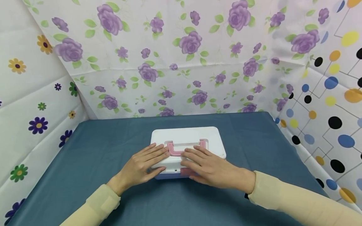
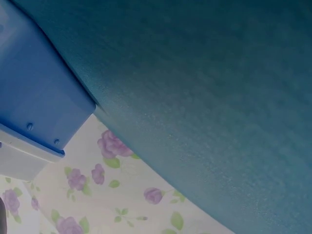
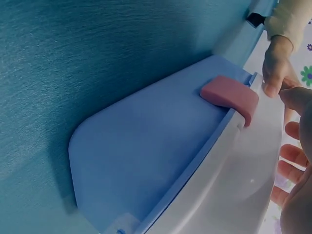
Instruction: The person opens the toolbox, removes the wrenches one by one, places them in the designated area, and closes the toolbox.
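Note:
A storage box with a white lid and a blue base sits in the middle of the table. A pink carrying handle lies folded flat in the lid's recess. My left hand rests on the lid's left front part, fingers extended, fingertips by the handle. Across the front right of the lid lies my right hand, its fingers spread and relaxed, some reaching the handle. Below its fingers, a pink latch spans the seam between lid and base. In the left wrist view, only a corner of the blue base shows.
A blue-green cloth covers the table under the box. Flowered white curtains stand behind and at the left, and a dotted curtain borders the right side. A small black piece shows at the right cuff.

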A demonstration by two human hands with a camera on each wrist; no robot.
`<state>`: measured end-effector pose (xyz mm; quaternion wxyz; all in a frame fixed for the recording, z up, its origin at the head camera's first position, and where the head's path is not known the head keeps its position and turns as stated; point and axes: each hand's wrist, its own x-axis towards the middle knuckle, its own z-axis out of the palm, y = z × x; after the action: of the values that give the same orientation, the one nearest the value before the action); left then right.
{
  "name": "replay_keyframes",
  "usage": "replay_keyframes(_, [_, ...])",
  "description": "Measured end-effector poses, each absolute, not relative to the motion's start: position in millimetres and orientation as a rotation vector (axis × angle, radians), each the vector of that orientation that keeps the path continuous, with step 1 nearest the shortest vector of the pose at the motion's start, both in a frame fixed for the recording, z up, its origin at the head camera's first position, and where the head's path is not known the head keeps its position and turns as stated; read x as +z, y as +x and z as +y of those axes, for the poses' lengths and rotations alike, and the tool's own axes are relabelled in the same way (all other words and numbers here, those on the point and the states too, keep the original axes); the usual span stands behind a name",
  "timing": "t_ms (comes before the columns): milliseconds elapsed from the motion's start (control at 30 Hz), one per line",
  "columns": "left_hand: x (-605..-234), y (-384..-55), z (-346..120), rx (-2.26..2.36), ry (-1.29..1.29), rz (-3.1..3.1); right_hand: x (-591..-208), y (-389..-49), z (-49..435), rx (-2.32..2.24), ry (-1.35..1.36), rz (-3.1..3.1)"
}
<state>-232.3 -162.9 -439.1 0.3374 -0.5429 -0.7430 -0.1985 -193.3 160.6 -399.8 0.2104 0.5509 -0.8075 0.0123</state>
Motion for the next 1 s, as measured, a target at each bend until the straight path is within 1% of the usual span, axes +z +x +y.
replay_keyframes(667, [-440.3, -230.7, -162.8, -0.515, -1.392, -1.974, -413.6, -185.1, 161.6, -0.098, 1.568, -2.092])
replay_keyframes(1000, [-439.7, -229.9, -162.4, -0.534, -1.397, -1.959, -419.6, -181.1, 159.6, -0.36, 1.562, -1.964])
